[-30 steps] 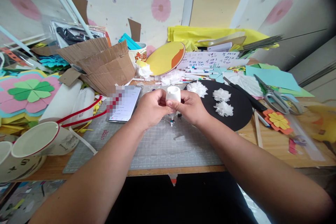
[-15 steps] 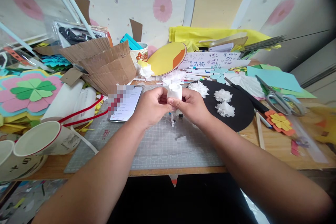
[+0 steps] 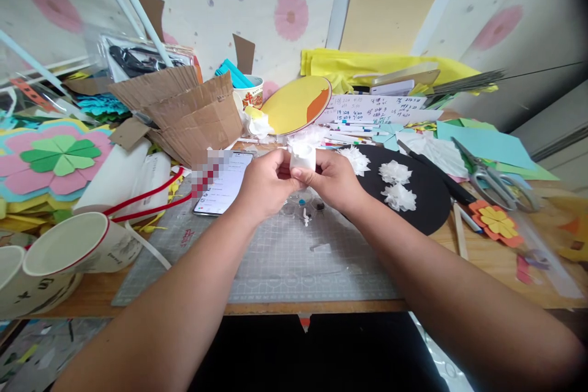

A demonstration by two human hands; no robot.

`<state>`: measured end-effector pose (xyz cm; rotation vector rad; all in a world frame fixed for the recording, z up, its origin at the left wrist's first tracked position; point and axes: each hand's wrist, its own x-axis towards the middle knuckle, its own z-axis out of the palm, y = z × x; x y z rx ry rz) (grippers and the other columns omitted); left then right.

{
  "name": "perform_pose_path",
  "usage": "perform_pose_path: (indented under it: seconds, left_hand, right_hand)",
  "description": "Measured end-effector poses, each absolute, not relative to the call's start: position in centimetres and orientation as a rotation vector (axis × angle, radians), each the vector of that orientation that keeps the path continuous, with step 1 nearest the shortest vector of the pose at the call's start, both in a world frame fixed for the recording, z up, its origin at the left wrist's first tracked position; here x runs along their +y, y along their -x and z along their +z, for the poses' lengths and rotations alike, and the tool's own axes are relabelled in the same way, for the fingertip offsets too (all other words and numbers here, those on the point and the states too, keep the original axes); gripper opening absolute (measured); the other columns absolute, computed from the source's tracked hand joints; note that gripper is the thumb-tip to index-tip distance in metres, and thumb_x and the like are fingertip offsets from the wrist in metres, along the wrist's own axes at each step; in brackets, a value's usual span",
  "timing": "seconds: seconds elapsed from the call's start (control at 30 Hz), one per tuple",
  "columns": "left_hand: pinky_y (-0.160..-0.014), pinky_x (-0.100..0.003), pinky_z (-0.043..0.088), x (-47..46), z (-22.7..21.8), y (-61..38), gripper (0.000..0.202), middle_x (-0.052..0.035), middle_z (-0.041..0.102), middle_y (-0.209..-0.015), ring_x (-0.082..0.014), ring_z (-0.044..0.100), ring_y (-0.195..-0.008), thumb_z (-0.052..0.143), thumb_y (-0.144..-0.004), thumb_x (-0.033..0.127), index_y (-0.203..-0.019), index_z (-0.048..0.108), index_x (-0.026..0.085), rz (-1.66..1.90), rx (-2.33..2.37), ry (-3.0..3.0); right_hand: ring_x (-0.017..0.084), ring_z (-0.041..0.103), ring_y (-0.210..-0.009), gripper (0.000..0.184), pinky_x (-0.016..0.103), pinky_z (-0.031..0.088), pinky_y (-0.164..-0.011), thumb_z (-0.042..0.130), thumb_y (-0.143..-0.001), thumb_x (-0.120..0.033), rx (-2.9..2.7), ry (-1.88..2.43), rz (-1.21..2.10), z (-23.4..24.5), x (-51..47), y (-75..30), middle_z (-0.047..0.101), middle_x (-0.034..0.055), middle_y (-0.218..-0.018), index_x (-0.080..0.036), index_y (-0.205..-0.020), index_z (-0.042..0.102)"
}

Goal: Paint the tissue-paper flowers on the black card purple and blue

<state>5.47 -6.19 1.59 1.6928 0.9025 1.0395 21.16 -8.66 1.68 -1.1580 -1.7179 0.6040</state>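
White piece (image 3: 302, 157) in both hands (image 3: 266, 187) (image 3: 337, 180) now sits higher in view.

I see a little white cup-shaped piece (image 3: 302, 158), pretty much upright, top edge kinda uneven, pinched between the left hand (image 3: 264, 187) and right hand (image 3: 337, 182), over the gray mat (image 3: 275, 263).

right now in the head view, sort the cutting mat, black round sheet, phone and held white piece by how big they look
Largest to smallest:
1. Cutting mat
2. Black round sheet
3. Phone
4. White piece, partly covered
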Motion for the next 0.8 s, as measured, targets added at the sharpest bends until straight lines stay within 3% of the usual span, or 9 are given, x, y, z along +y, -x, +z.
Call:
perform_pose_path:
  seconds: [0.5, 0.8]
  left_hand:
    - [-0.071, -0.035, 0.053, -6.4, 1.5, -6.8, 0.023, -0.0014, 0.073, -0.082, -0.02, 0.067, -0.076, 0.078, -0.064, 0.02, -0.083, 0.065, 0.02, 1.107, 0.92, -1.742]
    - [-0.068, -0.035, 0.052, -4.3, 4.7, -8.6, 0.024, -0.0003, 0.07, -0.079, -0.02, 0.066, -0.075, 0.079, -0.061, 0.019, -0.078, 0.062, 0.02, 1.104, 0.825, -1.827]
  right_hand:
    - [0.014, 0.049, -0.065, 0.043, 0.028, 0.035, -0.061, 0.065, -0.081, -0.058, -1.721, 1.165, 0.553, 1.8, -8.6, -22.5, 0.057, 0.0001, -0.067, -0.017, -0.07, 0.061]
    - [0.014, 0.048, -0.066, 0.049, 0.029, 0.036, -0.063, 0.065, -0.079, -0.065, -1.67, 1.148, 0.462, 4.6, -7.7, -24.0, 0.055, 0.0005, -0.068, -0.017, -0.069, 0.06]
